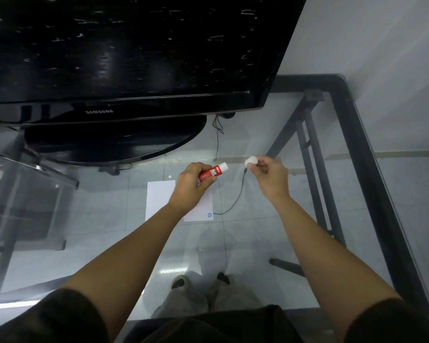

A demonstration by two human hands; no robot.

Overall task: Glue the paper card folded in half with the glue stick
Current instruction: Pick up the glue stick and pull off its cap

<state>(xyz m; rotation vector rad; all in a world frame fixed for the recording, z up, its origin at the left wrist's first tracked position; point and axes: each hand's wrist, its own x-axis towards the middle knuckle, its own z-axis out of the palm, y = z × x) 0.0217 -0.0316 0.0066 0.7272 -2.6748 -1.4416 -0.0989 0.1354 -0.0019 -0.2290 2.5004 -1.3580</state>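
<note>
A white paper card [159, 199] lies flat on the glass table, partly hidden under my left forearm; a small blue logo shows at its lower right corner. My left hand [190, 180] holds a red glue stick [212, 171] above the card, its white uncapped end pointing up and right. My right hand [268, 175] is to the right of it, pinching the white cap [251, 160] between the fingertips. The cap and the stick are apart.
A large black television [134, 58] on an oval stand [114, 142] fills the back of the glass table [258, 231]. A thin black cable [235, 196] runs beside the card. The table's black frame [372, 184] runs along the right edge, by a wall.
</note>
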